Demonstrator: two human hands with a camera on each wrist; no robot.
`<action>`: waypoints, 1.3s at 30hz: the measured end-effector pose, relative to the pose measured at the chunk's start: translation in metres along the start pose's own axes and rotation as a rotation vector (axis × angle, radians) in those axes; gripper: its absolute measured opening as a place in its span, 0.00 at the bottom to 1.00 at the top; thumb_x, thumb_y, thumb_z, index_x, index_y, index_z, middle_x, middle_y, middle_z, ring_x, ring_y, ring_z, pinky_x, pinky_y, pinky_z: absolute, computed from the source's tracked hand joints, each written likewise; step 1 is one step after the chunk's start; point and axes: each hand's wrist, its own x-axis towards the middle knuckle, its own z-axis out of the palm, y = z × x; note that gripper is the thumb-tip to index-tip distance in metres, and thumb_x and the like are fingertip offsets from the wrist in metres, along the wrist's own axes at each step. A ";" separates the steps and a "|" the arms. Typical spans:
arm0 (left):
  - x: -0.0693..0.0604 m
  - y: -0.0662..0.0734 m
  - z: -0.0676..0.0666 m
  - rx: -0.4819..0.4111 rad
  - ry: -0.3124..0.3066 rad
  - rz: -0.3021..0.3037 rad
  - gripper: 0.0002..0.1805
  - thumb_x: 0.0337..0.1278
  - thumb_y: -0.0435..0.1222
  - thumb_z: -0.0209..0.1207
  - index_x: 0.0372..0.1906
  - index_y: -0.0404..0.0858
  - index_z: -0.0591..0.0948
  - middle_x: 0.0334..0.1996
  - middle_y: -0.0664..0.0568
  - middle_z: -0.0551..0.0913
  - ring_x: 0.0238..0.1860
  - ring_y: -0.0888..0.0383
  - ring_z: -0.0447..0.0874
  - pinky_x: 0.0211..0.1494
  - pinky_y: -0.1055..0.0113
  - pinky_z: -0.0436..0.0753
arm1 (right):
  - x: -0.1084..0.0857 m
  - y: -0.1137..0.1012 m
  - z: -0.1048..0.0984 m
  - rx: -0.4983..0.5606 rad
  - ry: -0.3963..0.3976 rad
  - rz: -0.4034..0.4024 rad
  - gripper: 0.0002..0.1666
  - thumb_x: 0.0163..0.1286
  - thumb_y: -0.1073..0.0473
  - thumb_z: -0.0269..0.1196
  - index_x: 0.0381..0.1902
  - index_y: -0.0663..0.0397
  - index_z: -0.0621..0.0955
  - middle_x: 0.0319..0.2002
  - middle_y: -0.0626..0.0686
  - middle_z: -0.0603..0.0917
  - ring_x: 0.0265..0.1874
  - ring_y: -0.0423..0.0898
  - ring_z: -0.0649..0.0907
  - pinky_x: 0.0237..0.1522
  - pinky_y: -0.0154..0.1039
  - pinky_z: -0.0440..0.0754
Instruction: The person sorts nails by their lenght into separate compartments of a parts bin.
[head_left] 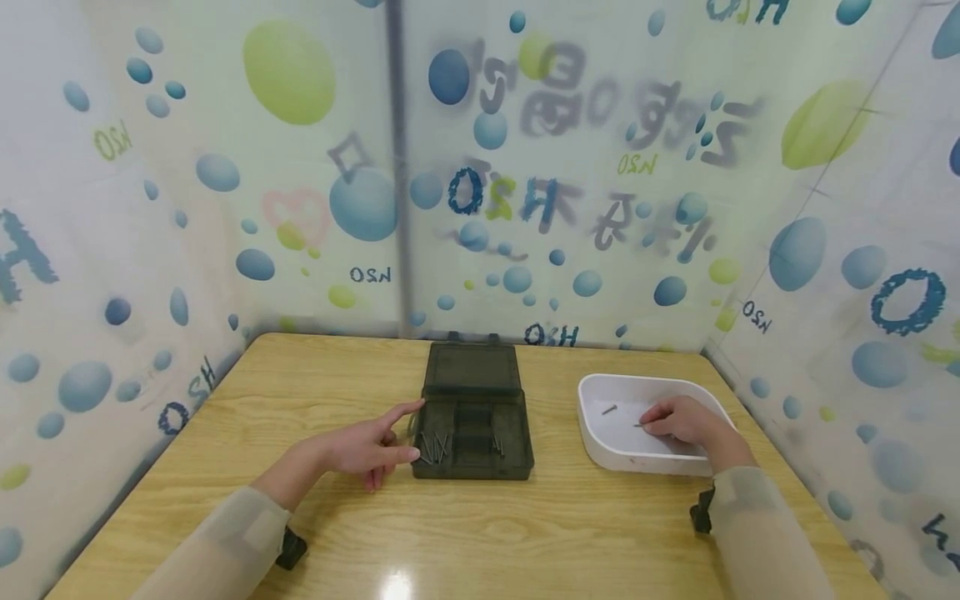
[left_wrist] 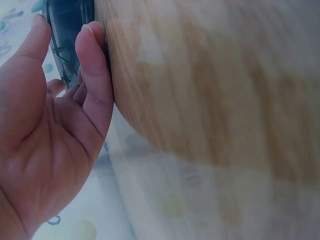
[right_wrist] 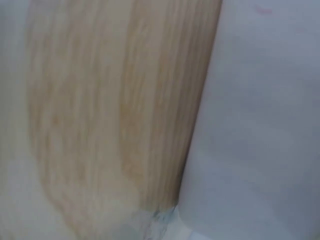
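A dark, see-through plastic case (head_left: pixel 474 472) lies on the table with its lid (head_left: pixel 472 367) tipped back. Several screws (head_left: pixel 435 448) lie in its left compartment, and a few shorter screws (head_left: pixel 498 446) are in the right one. My left hand (head_left: pixel 360 448) is at the case's left side, index finger and thumb stretched out against its edge. In the left wrist view the palm (left_wrist: pixel 45 130) shows beside the case (left_wrist: pixel 70 30). Over the white tray (head_left: pixel 637 461), my right hand (head_left: pixel 678 419) pinches a small screw (head_left: pixel 638 426). Another screw (head_left: pixel 609 410) rests on the tray floor.
The wooden table (head_left: pixel 480 533) runs back to a patterned curtain (head_left: pixel 480 292), with more of it on both sides. In the right wrist view the tray's outer wall (right_wrist: pixel 255 125) fills the right half, and the hand is out of sight.
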 end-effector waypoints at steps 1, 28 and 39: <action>0.000 0.000 0.000 -0.002 0.002 0.001 0.50 0.85 0.52 0.59 0.92 0.54 0.40 0.31 0.44 0.85 0.25 0.50 0.86 0.32 0.53 0.91 | 0.000 -0.002 -0.001 -0.006 -0.004 -0.002 0.11 0.78 0.59 0.70 0.51 0.59 0.91 0.40 0.53 0.86 0.38 0.48 0.79 0.39 0.39 0.77; 0.000 -0.002 0.000 0.002 0.001 -0.003 0.50 0.85 0.53 0.59 0.92 0.55 0.40 0.30 0.44 0.85 0.25 0.51 0.85 0.32 0.53 0.92 | -0.029 -0.071 0.022 0.257 0.127 -0.251 0.19 0.85 0.53 0.64 0.65 0.56 0.84 0.52 0.64 0.87 0.42 0.53 0.84 0.35 0.37 0.84; -0.001 0.000 0.000 0.003 0.000 -0.001 0.50 0.85 0.52 0.59 0.92 0.55 0.40 0.30 0.43 0.85 0.25 0.50 0.85 0.32 0.53 0.92 | -0.042 -0.108 0.042 0.404 0.091 -0.329 0.18 0.85 0.55 0.65 0.62 0.61 0.82 0.52 0.63 0.90 0.37 0.47 0.86 0.31 0.36 0.84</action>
